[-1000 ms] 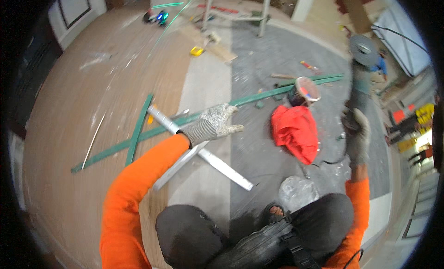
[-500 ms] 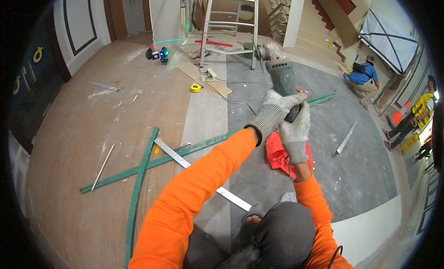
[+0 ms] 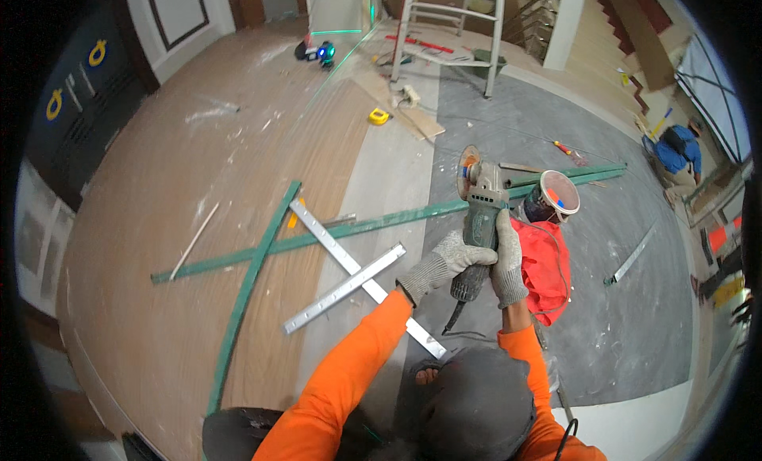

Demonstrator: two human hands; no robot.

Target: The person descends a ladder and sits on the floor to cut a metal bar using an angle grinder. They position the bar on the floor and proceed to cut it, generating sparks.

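Observation:
An angle grinder [image 3: 481, 227] with a brownish disc [image 3: 467, 169] is held between both gloved hands, its disc end away from me and its cord hanging off the near end. My left hand [image 3: 446, 264] closes round the left side of the body, thumb over the top. My right hand [image 3: 509, 263] grips the right side. Just below to the left, one silver metal strip [image 3: 345, 289] lies across another silver strip [image 3: 327, 240] on the floor. Beyond the left hand runs a long green bar [image 3: 381, 225], crossed by a second green bar [image 3: 248, 302].
A bucket [image 3: 553, 197] and a red cloth or bag [image 3: 541, 263] sit close by my right hand. Farther off are a yellow tape measure [image 3: 379, 116], a stepladder [image 3: 446, 60], and a laser level [image 3: 325, 55]. A person in blue [image 3: 677, 155] crouches at far right.
Both hands have brought the grinder down and nearer to me. The view has shifted, so the bucket and the crossing silver strip now show.

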